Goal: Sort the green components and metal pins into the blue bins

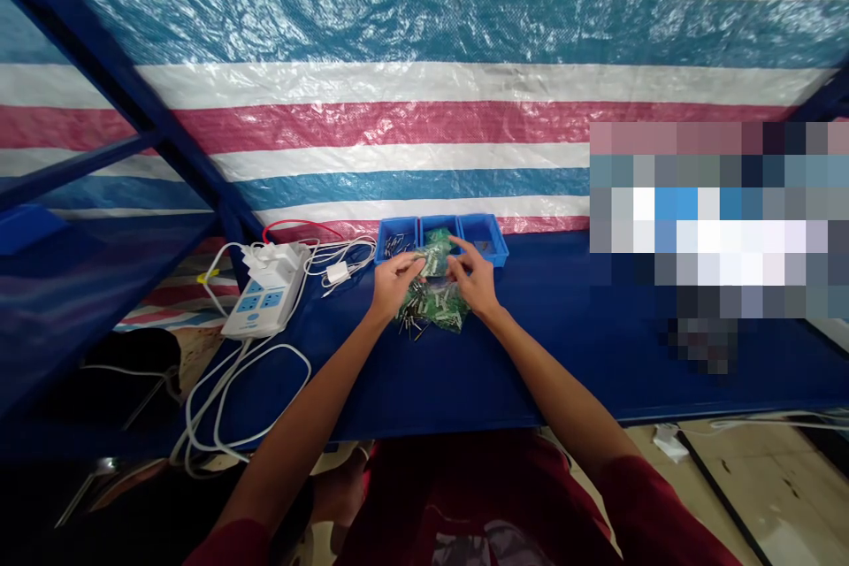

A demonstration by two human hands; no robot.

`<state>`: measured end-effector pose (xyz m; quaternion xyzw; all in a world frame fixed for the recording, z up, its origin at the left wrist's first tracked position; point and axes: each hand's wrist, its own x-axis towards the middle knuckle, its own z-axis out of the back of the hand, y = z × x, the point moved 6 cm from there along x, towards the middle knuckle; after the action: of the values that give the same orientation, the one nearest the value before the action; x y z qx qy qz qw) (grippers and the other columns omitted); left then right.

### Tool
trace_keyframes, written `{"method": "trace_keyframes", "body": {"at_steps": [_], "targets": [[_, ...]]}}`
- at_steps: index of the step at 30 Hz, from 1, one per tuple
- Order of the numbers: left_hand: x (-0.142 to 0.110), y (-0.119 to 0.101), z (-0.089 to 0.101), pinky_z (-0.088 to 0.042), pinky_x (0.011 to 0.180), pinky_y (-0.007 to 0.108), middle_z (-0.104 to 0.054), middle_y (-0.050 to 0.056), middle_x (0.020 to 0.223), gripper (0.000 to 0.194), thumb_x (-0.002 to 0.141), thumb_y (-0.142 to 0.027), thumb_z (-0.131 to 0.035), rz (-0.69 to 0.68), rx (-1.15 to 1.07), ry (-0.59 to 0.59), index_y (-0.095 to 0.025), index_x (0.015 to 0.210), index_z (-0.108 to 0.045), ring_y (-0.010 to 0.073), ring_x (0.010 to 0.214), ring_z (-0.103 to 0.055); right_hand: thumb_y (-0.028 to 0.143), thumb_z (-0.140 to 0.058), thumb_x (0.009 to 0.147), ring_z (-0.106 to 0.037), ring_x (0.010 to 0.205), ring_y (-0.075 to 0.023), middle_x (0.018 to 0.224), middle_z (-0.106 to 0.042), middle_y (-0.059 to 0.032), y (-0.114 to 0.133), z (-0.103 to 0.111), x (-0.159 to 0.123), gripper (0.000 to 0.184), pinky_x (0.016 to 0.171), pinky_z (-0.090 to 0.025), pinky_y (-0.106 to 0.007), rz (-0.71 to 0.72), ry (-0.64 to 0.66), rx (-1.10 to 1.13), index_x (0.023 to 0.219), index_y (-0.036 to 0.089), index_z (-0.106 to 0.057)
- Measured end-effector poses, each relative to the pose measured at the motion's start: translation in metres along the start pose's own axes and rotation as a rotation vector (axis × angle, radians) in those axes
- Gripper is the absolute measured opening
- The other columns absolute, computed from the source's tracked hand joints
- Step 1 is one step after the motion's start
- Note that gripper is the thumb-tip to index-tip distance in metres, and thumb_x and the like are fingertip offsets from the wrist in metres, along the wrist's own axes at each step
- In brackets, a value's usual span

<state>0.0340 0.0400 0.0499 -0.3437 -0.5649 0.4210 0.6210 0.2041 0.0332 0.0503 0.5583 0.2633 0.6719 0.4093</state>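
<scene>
My left hand [393, 285] pinches the left edge of a small green-tinted clear plastic bag [433, 261] with thin metal pieces inside. At the bag's right edge, my right hand [475, 280] grips with thumb and bent fingers, its index finger stretched forward. Under the hands, a second green bag [447, 311] of similar pieces lies on the blue table. Loose thin metal pieces [412, 311], perhaps screws or pins, lie in a heap to its left. Just beyond stand a left blue bin [378, 248] holding metal pieces, a middle blue bin [439, 219] with green plastic, and a right blue bin [500, 255].
A white power strip [260, 305] with plugged-in adapters stands at the left, its white cables [232, 398] looping over the table edge. A striped plastic sheet [398, 133] hangs behind the table [424, 398]. Blue frame bars [192, 159] rise at the left. A blurred-out area covers the right.
</scene>
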Motion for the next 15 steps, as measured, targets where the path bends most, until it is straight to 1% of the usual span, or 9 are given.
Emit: {"method": "trace_keyframes", "body": {"at_steps": [2, 4, 5, 6, 8, 10, 11, 13, 15], "targets": [[0.001, 0.004, 0.001, -0.048, 0.053, 0.025, -0.062, -0.002, 0.06, 0.04, 0.075, -0.047, -0.071, 0.047, -0.063, -0.01, -0.016, 0.101, -0.065, 0.0117, 0.048, -0.055, 0.041, -0.046, 0.094, -0.06, 0.077, -0.0164, 0.088, -0.064, -0.0048, 0.004, 0.001, 0.002, 0.035, 0.073, -0.05, -0.03, 0.068, 0.028, -0.026, 0.117, 0.023, -0.064], [0.001, 0.005, -0.001, -0.048, 0.054, 0.025, -0.058, -0.005, 0.055, 0.046, 0.078, -0.046, -0.069, 0.07, -0.069, 0.025, -0.019, 0.114, -0.059, 0.011, 0.046, -0.054, 0.045, -0.051, 0.09, -0.059, 0.093, -0.0197, 0.106, -0.062, -0.0086, 0.008, 0.001, 0.003, 0.031, 0.079, -0.05, -0.032, 0.134, 0.041, -0.085, 0.103, 0.023, -0.069], [0.001, 0.004, -0.001, -0.048, 0.055, 0.025, -0.058, -0.004, 0.055, 0.044, 0.081, -0.048, -0.065, 0.059, -0.056, 0.034, -0.019, 0.114, -0.059, 0.0113, 0.047, -0.055, 0.046, -0.053, 0.089, -0.059, 0.096, -0.0209, 0.107, -0.062, -0.0095, 0.008, 0.0, 0.003, 0.031, 0.081, -0.05, -0.033, 0.143, 0.045, -0.11, 0.094, 0.022, -0.07], [0.002, 0.003, 0.0, -0.049, 0.058, 0.026, -0.06, -0.002, 0.059, 0.041, 0.084, -0.05, -0.06, 0.03, -0.033, 0.038, -0.019, 0.111, -0.061, 0.0123, 0.053, -0.058, 0.047, -0.052, 0.089, -0.06, 0.093, -0.0212, 0.102, -0.063, -0.0096, 0.007, -0.001, 0.003, 0.032, 0.081, -0.049, -0.033, 0.131, 0.049, -0.127, 0.087, 0.021, -0.07], [0.002, -0.001, 0.001, -0.05, 0.067, 0.027, -0.065, 0.004, 0.073, 0.041, 0.086, -0.055, -0.054, -0.065, 0.038, 0.034, -0.017, 0.096, -0.067, 0.0154, 0.07, -0.063, 0.047, -0.048, 0.091, -0.06, 0.077, -0.0191, 0.081, -0.064, -0.0066, 0.002, -0.003, 0.003, 0.036, 0.075, -0.049, -0.032, 0.059, 0.064, -0.13, 0.079, 0.019, -0.067], [0.002, -0.001, 0.0, -0.05, 0.069, 0.027, -0.067, 0.006, 0.082, 0.042, 0.083, -0.057, -0.058, -0.125, 0.107, 0.047, -0.016, 0.082, -0.068, 0.017, 0.078, -0.063, 0.048, -0.048, 0.09, -0.055, 0.061, -0.0158, 0.064, -0.059, -0.0017, -0.004, -0.005, 0.001, 0.036, 0.065, -0.047, -0.029, -0.023, 0.096, -0.094, 0.078, 0.018, -0.064], [0.001, 0.001, -0.001, -0.049, 0.065, 0.026, -0.066, 0.005, 0.077, 0.04, 0.081, -0.056, -0.062, -0.12, 0.126, 0.061, -0.016, 0.078, -0.067, 0.0159, 0.072, -0.062, 0.049, -0.05, 0.088, -0.052, 0.056, -0.0143, 0.059, -0.056, 0.0003, -0.006, -0.006, 0.001, 0.035, 0.061, -0.045, -0.027, -0.057, 0.114, -0.063, 0.077, 0.018, -0.063], [0.0, 0.007, -0.002, -0.044, 0.053, 0.024, -0.058, -0.001, 0.059, 0.037, 0.08, -0.052, -0.064, -0.068, 0.139, 0.075, -0.016, 0.076, -0.066, 0.0116, 0.052, -0.054, 0.052, -0.056, 0.084, -0.049, 0.051, -0.0124, 0.053, -0.051, 0.0029, -0.011, -0.009, 0.0, 0.036, 0.055, -0.043, -0.025, -0.122, 0.161, 0.029, 0.072, 0.018, -0.061], [-0.002, 0.009, 0.001, -0.041, 0.049, 0.023, -0.051, -0.004, 0.05, 0.033, 0.083, -0.049, -0.062, -0.033, 0.143, 0.026, -0.016, 0.081, -0.067, 0.0097, 0.044, -0.047, 0.054, -0.061, 0.079, -0.047, 0.047, -0.0113, 0.051, -0.05, 0.0038, -0.018, -0.014, 0.0, 0.037, 0.05, -0.042, -0.025, -0.205, 0.215, 0.152, 0.067, 0.018, -0.057]]}}
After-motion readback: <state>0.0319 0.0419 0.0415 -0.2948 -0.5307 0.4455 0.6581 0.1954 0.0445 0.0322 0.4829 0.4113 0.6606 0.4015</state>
